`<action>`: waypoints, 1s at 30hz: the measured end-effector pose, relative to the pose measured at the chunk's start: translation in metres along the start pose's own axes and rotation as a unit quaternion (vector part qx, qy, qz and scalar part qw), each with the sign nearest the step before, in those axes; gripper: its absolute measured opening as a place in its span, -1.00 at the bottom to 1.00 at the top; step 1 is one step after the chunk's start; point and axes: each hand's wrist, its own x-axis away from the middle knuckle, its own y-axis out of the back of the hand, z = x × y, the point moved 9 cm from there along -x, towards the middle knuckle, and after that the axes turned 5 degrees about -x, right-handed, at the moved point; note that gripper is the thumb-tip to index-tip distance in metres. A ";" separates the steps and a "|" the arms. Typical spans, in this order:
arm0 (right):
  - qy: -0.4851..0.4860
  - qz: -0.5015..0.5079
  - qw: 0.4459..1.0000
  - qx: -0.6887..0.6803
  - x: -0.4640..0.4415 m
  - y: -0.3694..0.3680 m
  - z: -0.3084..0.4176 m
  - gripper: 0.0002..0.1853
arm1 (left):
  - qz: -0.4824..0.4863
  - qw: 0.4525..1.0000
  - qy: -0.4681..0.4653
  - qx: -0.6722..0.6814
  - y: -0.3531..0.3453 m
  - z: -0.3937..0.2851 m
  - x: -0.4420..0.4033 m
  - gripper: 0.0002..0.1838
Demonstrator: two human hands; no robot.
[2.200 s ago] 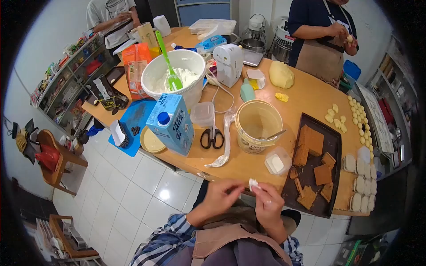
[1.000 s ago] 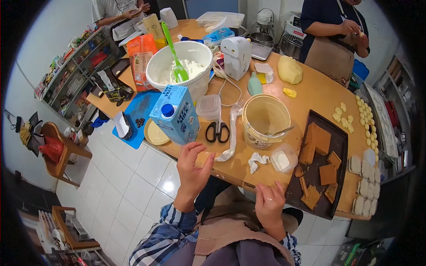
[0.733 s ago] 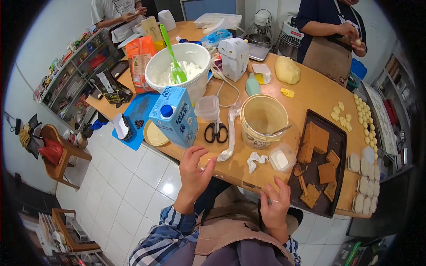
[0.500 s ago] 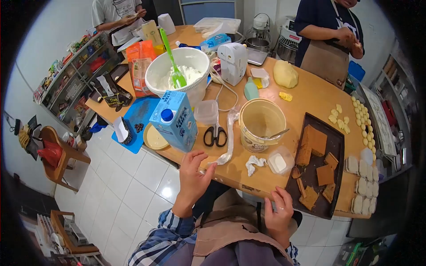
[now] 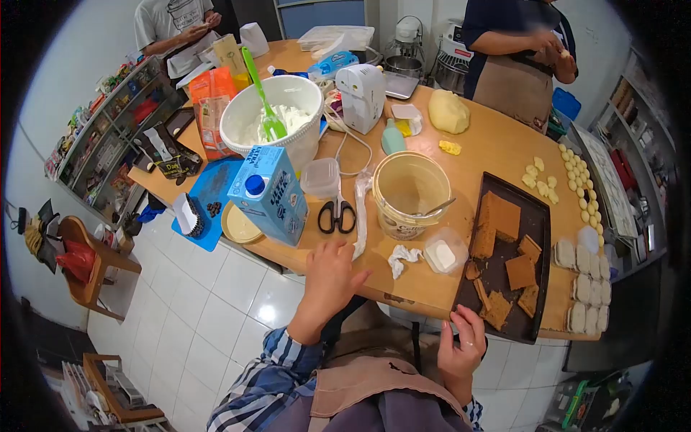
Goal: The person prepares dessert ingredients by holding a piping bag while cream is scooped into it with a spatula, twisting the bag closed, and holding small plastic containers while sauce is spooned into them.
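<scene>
At the table's front edge, my left hand (image 5: 330,281) is empty, its thumb held away from the fingers. Just beyond its fingertips lie black-handled scissors (image 5: 337,216) and a crumpled white plastic strip (image 5: 361,216). To the left stands a blue milk carton (image 5: 277,205). My right hand (image 5: 463,342) is loosely curled with thumb and fingers apart, holding nothing. It is beside the near left corner of a dark baking tray (image 5: 488,270) bearing pieces of brown cake (image 5: 520,272). Between the hands are a cream tub (image 5: 409,216) with a spoon inside and a small clear container (image 5: 444,253).
A white bowl (image 5: 306,137) of white powder holds a green spatula (image 5: 271,119). Nearby are a white hand mixer (image 5: 360,97), a ball of dough (image 5: 448,111), small dough balls (image 5: 576,176) and pale blocks (image 5: 578,291). Two people (image 5: 176,32) (image 5: 515,50) stand across the table.
My left hand has moved right and turned palm downward, its fingers reaching over the table edge closer to the scissors. My right hand has shifted slightly towards the tray corner. The camera view has shifted.
</scene>
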 end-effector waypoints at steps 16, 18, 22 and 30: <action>0.014 -0.001 1.000 0.001 0.001 0.001 -0.001 -0.75 | 0.038 0.999 0.011 -0.001 -0.015 -0.002 -0.014 -0.54; 0.014 -0.003 1.000 0.005 0.001 0.002 -0.002 -0.75 | 0.024 1.000 0.010 0.007 -0.011 -0.002 -0.015 -0.55; 0.015 -0.009 1.000 -0.005 0.002 0.003 -0.005 -0.75 | 0.013 1.000 0.005 0.017 -0.006 -0.001 -0.017 -0.56; 0.021 -0.002 1.000 -0.007 0.001 0.001 -0.003 -0.77 | -0.035 0.998 -0.001 0.051 0.005 0.007 -0.002 -0.59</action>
